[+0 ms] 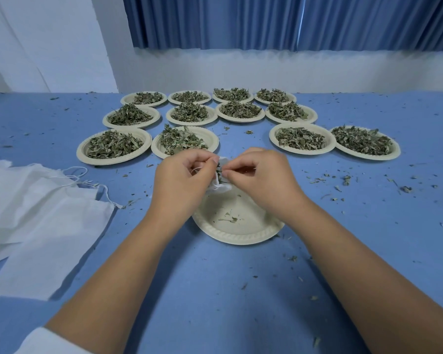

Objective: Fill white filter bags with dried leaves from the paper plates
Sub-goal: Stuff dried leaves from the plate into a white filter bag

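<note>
The left hand (182,180) and right hand (261,177) are hiding most of the filter bag (221,187); the view's left edge is cutting off the pile of spare bags (36,213).

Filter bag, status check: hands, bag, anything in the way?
Left hand and right hand both pinch the filter bag at its mouth. Bag sits over the near-empty plate, leaves showing inside. Nothing blocks it; spare bags lie to the left.
</note>
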`<state>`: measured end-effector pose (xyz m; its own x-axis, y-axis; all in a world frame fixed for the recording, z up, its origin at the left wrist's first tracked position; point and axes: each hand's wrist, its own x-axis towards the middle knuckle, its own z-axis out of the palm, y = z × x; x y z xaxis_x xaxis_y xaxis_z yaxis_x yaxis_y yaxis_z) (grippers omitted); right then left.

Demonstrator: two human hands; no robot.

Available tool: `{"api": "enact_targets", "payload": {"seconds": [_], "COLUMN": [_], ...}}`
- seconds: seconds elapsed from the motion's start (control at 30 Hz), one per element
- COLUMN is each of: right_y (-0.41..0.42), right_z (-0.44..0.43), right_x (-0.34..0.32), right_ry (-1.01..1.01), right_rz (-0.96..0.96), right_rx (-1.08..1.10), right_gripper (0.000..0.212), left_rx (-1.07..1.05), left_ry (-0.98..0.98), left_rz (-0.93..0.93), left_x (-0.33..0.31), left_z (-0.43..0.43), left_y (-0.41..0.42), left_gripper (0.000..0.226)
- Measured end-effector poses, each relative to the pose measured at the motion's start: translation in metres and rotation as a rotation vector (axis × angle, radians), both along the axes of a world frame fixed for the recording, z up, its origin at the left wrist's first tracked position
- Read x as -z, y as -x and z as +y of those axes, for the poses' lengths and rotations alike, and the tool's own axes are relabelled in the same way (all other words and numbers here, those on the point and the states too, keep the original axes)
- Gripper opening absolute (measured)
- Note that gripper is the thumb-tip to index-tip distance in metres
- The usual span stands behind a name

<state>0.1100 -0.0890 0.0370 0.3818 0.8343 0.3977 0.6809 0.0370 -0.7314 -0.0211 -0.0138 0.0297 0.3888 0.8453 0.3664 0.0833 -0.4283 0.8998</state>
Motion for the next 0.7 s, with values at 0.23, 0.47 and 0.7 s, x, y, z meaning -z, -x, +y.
{"api": "enact_targets", "payload": {"seconds": [0.23, 0.47, 0.7], "right_y": [0.0031, 0.0006, -0.0004], "right_z": [-0.0002, -0.0006, -0.0004], "right_x": [-0.0019, -0.0030, -0.0020], "right_ry": [0.047, 0.019, -0.057], "right_rz": [0.317, 0.364, 0.332], "right_rx": [-0.089, -0.087, -0.052], "right_gripper": [0.020, 0.025, 0.018], "left_rx": [0.006, -0.010, 0.007], "left_ry": [0.006, 0.041, 0.083], "left_rz": [-0.004, -0.036, -0.059], "left_x": [-0.0002, -0.0005, -0.0007], "left_z": [-0.0009, 0.0024, 0.0012], "left_y": [-0.0002, 0.0007, 0.0001], "left_gripper": [0.016, 0.015, 0.012]}}
